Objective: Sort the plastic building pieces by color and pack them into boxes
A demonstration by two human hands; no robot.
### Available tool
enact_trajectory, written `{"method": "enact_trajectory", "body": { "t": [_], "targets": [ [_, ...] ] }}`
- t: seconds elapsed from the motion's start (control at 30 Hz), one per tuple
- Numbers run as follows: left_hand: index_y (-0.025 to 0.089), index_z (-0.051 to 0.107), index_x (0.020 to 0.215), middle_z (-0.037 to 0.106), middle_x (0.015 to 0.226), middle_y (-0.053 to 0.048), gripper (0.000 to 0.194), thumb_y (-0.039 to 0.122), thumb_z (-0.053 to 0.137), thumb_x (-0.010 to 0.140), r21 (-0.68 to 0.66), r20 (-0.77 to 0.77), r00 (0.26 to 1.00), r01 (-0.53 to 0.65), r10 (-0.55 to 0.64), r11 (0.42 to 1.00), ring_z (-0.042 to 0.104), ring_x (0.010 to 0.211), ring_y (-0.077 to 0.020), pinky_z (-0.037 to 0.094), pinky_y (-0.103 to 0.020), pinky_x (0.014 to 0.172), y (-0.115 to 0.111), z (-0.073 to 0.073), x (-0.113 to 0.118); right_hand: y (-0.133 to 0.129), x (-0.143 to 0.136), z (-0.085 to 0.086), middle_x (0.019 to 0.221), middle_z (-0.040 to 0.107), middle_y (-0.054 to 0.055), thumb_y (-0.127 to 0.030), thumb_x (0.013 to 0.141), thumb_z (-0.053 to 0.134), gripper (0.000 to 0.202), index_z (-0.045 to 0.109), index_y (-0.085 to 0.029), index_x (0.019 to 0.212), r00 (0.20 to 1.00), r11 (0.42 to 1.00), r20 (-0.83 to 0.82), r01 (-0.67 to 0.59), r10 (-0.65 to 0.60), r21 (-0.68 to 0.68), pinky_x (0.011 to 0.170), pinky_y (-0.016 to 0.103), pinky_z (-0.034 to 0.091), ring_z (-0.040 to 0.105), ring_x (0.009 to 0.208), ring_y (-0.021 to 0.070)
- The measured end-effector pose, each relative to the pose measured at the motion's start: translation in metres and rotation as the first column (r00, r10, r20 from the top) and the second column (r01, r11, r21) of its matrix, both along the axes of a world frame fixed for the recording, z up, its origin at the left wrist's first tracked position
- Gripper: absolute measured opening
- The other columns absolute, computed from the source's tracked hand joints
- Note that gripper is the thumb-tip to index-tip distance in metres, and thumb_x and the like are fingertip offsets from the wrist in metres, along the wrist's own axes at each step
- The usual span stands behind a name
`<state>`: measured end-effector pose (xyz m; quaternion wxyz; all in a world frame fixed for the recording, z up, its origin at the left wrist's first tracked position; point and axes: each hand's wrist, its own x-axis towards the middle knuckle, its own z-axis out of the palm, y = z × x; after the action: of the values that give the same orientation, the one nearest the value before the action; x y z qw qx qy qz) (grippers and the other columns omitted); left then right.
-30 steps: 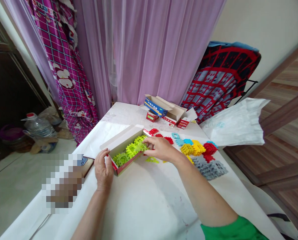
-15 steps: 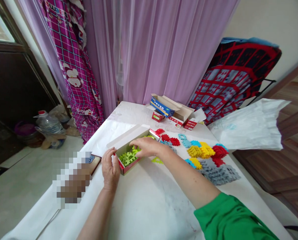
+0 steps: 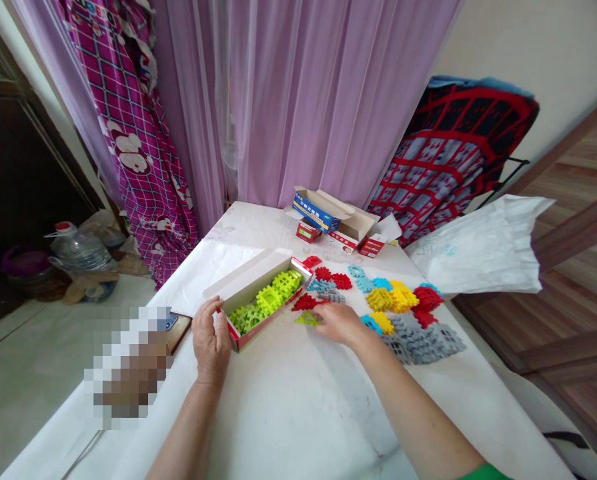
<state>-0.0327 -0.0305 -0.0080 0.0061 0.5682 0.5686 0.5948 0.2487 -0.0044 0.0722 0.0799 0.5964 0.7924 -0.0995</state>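
A long cardboard box [image 3: 264, 328] stands with its lid folded back on the white table, filled with lime-green notched plastic blocks [image 3: 271, 298]. My left hand [image 3: 211, 343] holds the box's near left corner, fingers and thumb at its end wall. To the right of the box, my right hand [image 3: 339, 323] reaches down to the tabletop, fingertips closed at the edge of a loose lime-green block [image 3: 306, 319]. Red blocks [image 3: 308, 303] lie right behind those fingers. Just beyond them are grey blocks [image 3: 332, 295] and blue blocks [image 3: 363, 283].
Yellow blocks [image 3: 403, 298], more red ones [image 3: 427, 301] and a pile of grey window-like blocks [image 3: 428, 343] lie at the right. Open boxes [image 3: 318, 212] stand at the back. A white bag [image 3: 478, 247] hangs over the right edge; a phone [image 3: 178, 332] lies at the left.
My right hand has left the box and moved right, down to the loose lime-green block on the table. The blocks inside the box are now uncovered. My left hand stays at the box corner.
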Motion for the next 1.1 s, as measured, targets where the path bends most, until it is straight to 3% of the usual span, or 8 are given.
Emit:
{"method": "enact_trajectory", "body": {
  "t": [0.17,0.3,0.5,0.67,0.8,0.9,1.0,1.1],
  "targets": [
    [0.018,0.06,0.112,0.065,0.118,-0.011,0.028,0.032,0.041,0.096,0.004,-0.012,1.0,0.0,0.0,1.0,0.057,0.115,-0.0216,0.042,-0.042,0.104,0.0,0.0,-0.001,-0.006,-0.01,-0.019,0.11,0.072,0.011,-0.021,0.084,0.054,0.027,0.067,-0.02,0.107,0.998,0.998,0.05,0.043,-0.045,0.039,0.079,0.031,0.047,0.066,0.103,0.0257],
    [0.019,0.06,0.111,0.065,0.118,-0.011,0.029,0.033,0.041,0.096,0.001,-0.01,1.0,0.001,-0.001,1.0,0.058,0.115,-0.0222,0.042,-0.043,0.104,0.001,-0.001,-0.001,-0.007,-0.002,-0.015,0.105,0.073,0.009,-0.02,0.081,0.056,0.027,0.067,-0.02,0.106,0.999,0.999,-0.01,0.038,-0.038,0.016,0.077,0.03,0.046,0.067,0.1,0.0254],
    [0.019,0.06,0.111,0.065,0.117,-0.011,0.028,0.033,0.042,0.095,0.001,-0.006,1.0,-0.003,0.003,1.0,0.058,0.114,-0.0229,0.042,-0.043,0.103,0.002,-0.001,-0.001,0.001,0.026,0.03,0.091,0.074,0.001,-0.017,0.079,0.061,0.026,0.068,-0.023,0.103,0.963,0.991,-0.269,0.042,-0.005,0.13,0.071,0.023,0.043,0.066,0.082,0.0161],
    [0.018,0.059,0.112,0.065,0.118,-0.011,0.027,0.031,0.042,0.095,0.002,-0.02,1.0,0.006,-0.006,1.0,0.058,0.115,-0.0224,0.042,-0.043,0.104,0.001,0.0,-0.002,0.043,0.008,0.066,0.093,0.073,0.002,-0.02,0.081,0.063,0.022,0.069,-0.021,0.102,0.954,0.944,-0.256,-0.068,0.156,0.323,0.071,0.024,0.041,0.063,0.081,0.0155],
    [0.018,0.059,0.112,0.065,0.118,-0.012,0.028,0.031,0.042,0.095,-0.002,-0.024,1.0,0.01,-0.01,1.0,0.058,0.115,-0.0226,0.042,-0.043,0.104,0.001,-0.001,-0.003,0.08,-0.021,0.059,0.101,0.072,0.005,-0.017,0.082,0.061,0.02,0.071,-0.021,0.099,0.948,0.919,-0.095,-0.264,0.303,0.295,0.077,0.025,0.041,0.063,0.091,0.0179],
    [0.019,0.06,0.111,0.064,0.118,-0.011,0.028,0.032,0.042,0.095,-0.006,-0.017,1.0,0.007,-0.007,1.0,0.058,0.115,-0.0223,0.042,-0.043,0.104,0.002,-0.001,-0.003,0.094,-0.032,0.047,0.107,0.071,0.004,-0.016,0.083,0.06,0.024,0.071,-0.024,0.103,0.937,0.918,-0.035,-0.331,0.347,0.22,0.081,0.026,0.042,0.063,0.098,0.0188],
    [0.019,0.059,0.111,0.064,0.119,-0.011,0.027,0.033,0.042,0.095,-0.015,-0.012,1.0,0.009,-0.009,1.0,0.058,0.115,-0.0223,0.042,-0.043,0.104,0.002,0.0,-0.003,0.096,-0.03,0.044,0.113,0.07,0.003,-0.018,0.083,0.06,0.027,0.071,-0.026,0.107,0.941,0.926,-0.063,-0.314,0.333,0.212,0.087,0.026,0.043,0.061,0.104,0.0189],
    [0.02,0.059,0.111,0.063,0.121,-0.011,0.027,0.033,0.042,0.095,-0.04,-0.018,1.0,0.008,-0.009,0.999,0.056,0.118,-0.0227,0.041,-0.044,0.106,0.0,0.002,-0.003,0.097,-0.018,0.049,0.114,0.07,0.003,-0.019,0.086,0.055,0.027,0.072,-0.025,0.106,0.962,0.944,-0.154,-0.178,0.227,0.278,0.09,0.026,0.043,0.061,0.106,0.0189]
  ]
}}
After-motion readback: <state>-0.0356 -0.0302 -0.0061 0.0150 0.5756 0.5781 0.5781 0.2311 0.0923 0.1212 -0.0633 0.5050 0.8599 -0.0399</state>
